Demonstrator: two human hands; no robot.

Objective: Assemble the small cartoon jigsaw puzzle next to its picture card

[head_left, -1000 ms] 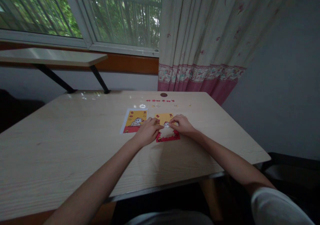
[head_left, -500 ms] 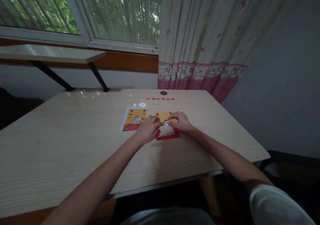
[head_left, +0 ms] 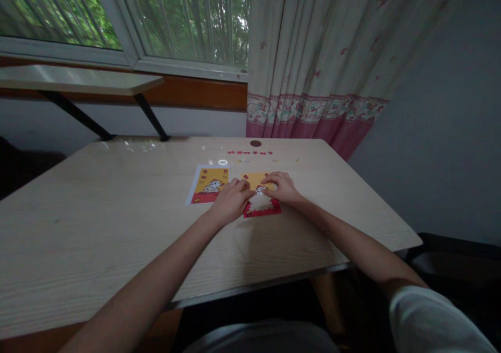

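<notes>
A partly assembled jigsaw puzzle, with a yellow top and a red bottom edge, lies flat on the table. Bare table shows through a gap in its middle. On its left side rests my left hand, fingers curled and thumb reaching in to the pieces. From the right, my right hand bends its thumb and index finger around a white-and-red puzzle piece at the upper edge of the gap. Fingertips partly cover the pieces. Left of the puzzle is a printed picture of a white cartoon animal on yellow and red.
Behind the puzzle, several red puzzle pieces form a row, with small pale pieces in front of them. A round dark disc is set near the back edge of the table. A raised shelf stands at the back left.
The view has tilted slightly, so the scene sits a little higher. Both hands remain at the same spot on the puzzle, with hardly any finger movement.
</notes>
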